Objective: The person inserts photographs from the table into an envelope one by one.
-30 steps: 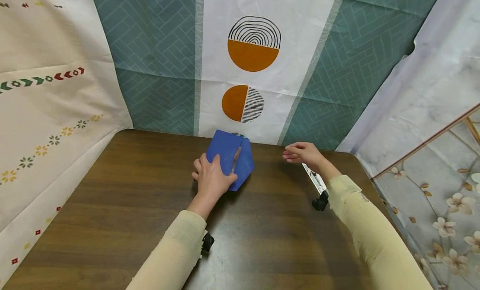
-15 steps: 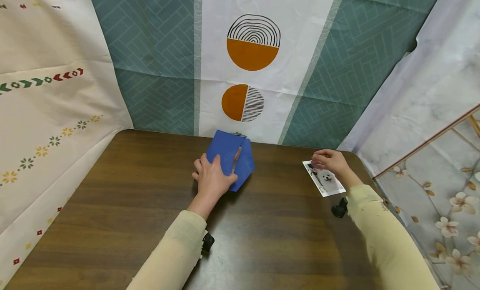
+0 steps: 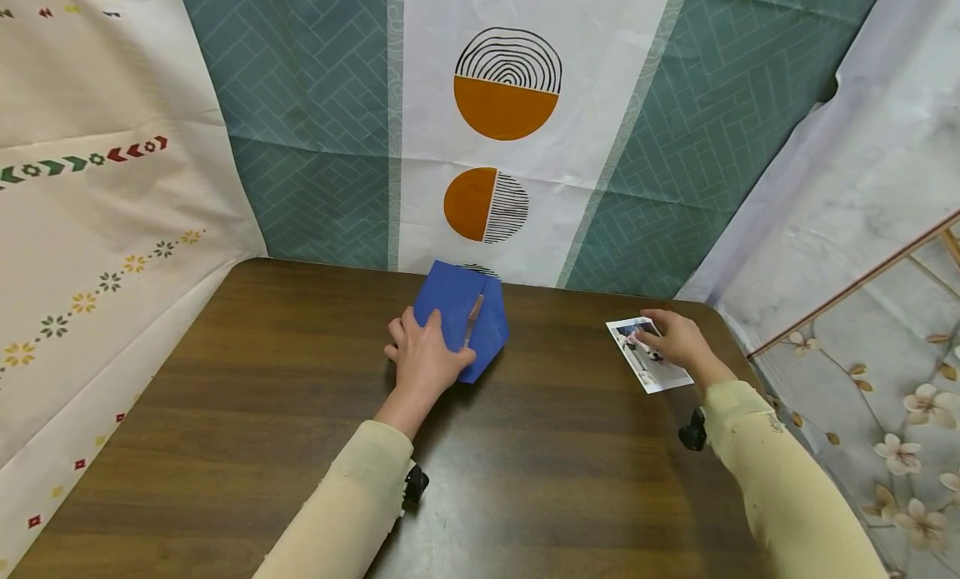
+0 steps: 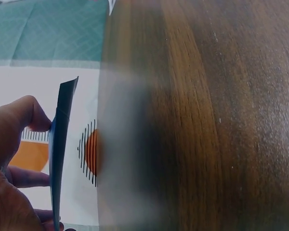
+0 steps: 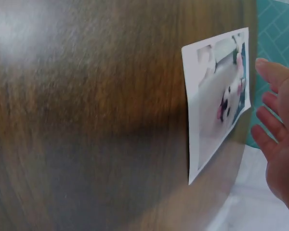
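A blue envelope (image 3: 454, 300), its flap partly lifted and a narrow slit showing, is held by my left hand (image 3: 426, 354) near the back middle of the table. In the left wrist view the envelope (image 4: 60, 144) appears edge-on, with the thumb and fingers (image 4: 31, 178) gripping it. A white-bordered photo of a white dog (image 3: 637, 366) lies at the back right. Over its right part hovers my right hand (image 3: 678, 341), thumb and fingers apart. The right wrist view shows a gap between the photo (image 5: 214, 106) and the hand (image 5: 279, 115), which holds nothing.
The brown wooden table (image 3: 300, 479) ends at a patterned cloth (image 3: 322, 204) hanging behind it. More cloths hang along the left (image 3: 97, 221) and right (image 3: 885, 312) sides. The photo lies close to the table's right back corner.
My right hand has moved right, from between the envelope and photo to above the photo, uncovering more of it. Its fingers have spread. The left hand and envelope have stayed put.
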### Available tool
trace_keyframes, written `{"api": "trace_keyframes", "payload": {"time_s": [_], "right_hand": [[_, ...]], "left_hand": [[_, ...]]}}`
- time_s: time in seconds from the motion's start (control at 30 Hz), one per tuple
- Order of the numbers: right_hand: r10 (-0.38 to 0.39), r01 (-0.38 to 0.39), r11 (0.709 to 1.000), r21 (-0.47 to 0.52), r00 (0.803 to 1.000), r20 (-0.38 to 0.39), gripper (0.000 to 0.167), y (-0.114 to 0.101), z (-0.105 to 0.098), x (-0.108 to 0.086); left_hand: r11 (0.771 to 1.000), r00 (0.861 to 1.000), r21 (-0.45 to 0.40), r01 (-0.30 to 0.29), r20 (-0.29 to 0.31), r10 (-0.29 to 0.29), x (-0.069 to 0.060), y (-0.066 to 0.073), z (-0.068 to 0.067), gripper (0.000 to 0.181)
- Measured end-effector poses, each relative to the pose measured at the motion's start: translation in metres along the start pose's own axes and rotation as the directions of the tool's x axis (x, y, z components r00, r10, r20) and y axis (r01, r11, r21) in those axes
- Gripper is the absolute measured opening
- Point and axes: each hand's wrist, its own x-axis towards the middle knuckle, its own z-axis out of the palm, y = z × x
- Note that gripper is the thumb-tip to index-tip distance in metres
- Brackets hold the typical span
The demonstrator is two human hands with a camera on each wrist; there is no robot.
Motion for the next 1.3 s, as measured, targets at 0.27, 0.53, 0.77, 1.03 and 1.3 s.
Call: {"api": "trace_keyframes", "payload": {"time_s": [0.27, 0.53, 0.77, 1.03, 1.3], "right_hand": [[-0.045, 0.046, 0.997, -0.059, 0.999, 0.022, 0.057, 0.000, 0.008, -0.005], [-0.052, 0.053, 0.996, -0.074, 0.999, 0.007, 0.057, -0.004, 0.017, -0.013], [-0.047, 0.048, 0.996, -0.077, 0.999, 0.008, 0.061, -0.024, 0.029, -0.019], [-0.096, 0.094, 0.991, -0.100, 0.995, -0.017, 0.059, -0.048, 0.041, -0.032], [-0.163, 0.160, 0.983, -0.088, 0.986, -0.030, 0.053, -0.073, 0.048, -0.043]], "left_hand": [[1.000, 1.000, -0.002, 0.003, 0.001, -0.003, 0.000, -0.002, 0.000, 0.083], [1.000, 1.000, 0.002, -0.001, 0.002, 0.001, 0.001, -0.002, 0.001, 0.083], [1.000, 1.000, 0.008, -0.003, 0.011, 0.003, 0.001, -0.001, 0.001, 0.083], [1.000, 1.000, 0.005, -0.008, 0.019, 0.008, 0.000, 0.000, 0.001, 0.083], [1.000, 1.000, -0.001, -0.010, 0.014, 0.010, -0.001, -0.001, 0.002, 0.083]]}}
